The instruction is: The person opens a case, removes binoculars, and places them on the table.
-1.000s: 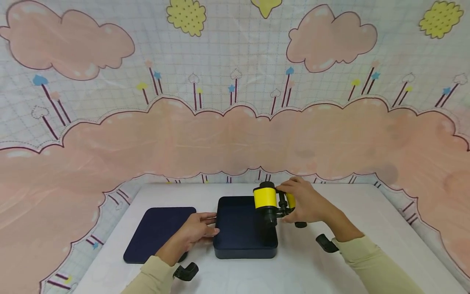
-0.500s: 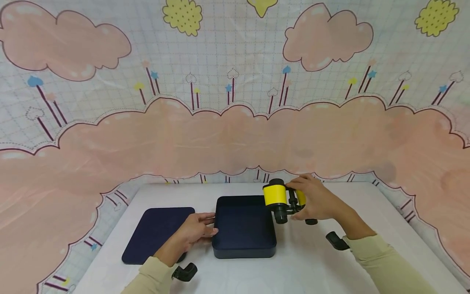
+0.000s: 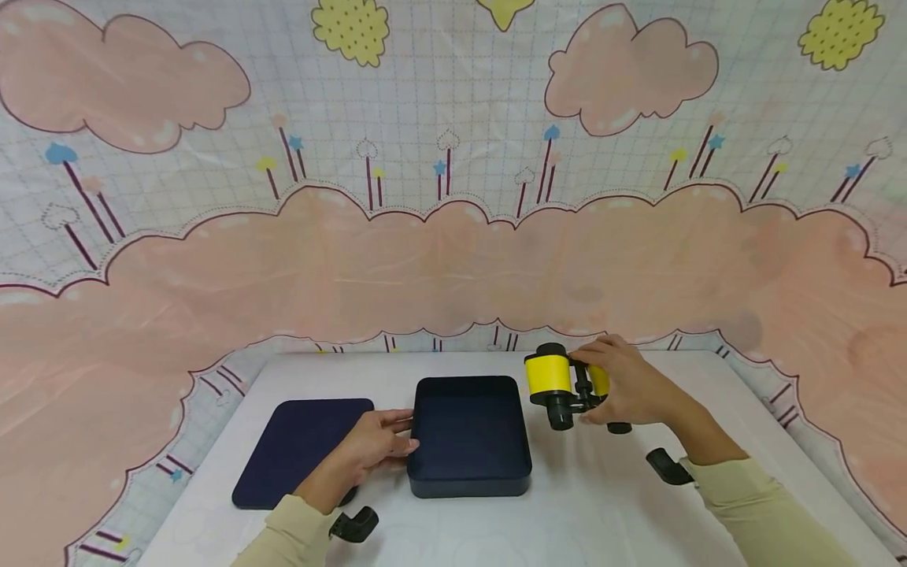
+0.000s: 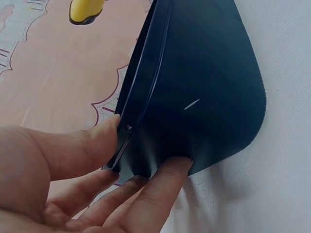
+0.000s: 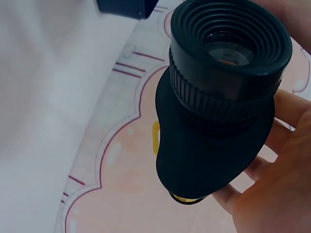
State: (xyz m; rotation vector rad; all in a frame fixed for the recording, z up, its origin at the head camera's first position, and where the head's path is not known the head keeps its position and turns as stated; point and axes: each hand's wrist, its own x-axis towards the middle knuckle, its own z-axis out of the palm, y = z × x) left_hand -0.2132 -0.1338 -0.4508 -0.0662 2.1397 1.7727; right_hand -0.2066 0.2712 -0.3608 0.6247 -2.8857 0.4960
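My right hand (image 3: 627,386) grips a pair of black-and-yellow binoculars (image 3: 549,373) by the right barrel, above the table just right of the dark blue box. In the right wrist view a black eyepiece (image 5: 231,43) fills the upper middle, with fingers behind it. The shallow dark blue box (image 3: 469,429) stands uncovered at the middle of the table. My left hand (image 3: 368,445) rests its thumb and fingertips against the left side of the box. In the left wrist view the thumb touches near the rim of the box (image 4: 209,77), with the fingers lower on its wall.
Left of the box lies a flat dark blue lid (image 3: 298,441), partly behind my left forearm. Black camera mounts (image 3: 357,524) sit at both wrists. The white table (image 3: 588,504) ends at the back against a cartoon-print cloth (image 3: 453,276).
My right hand has carried the binoculars to the right, from over the right edge of the box to beyond it. The left hand stays at the side of the box.
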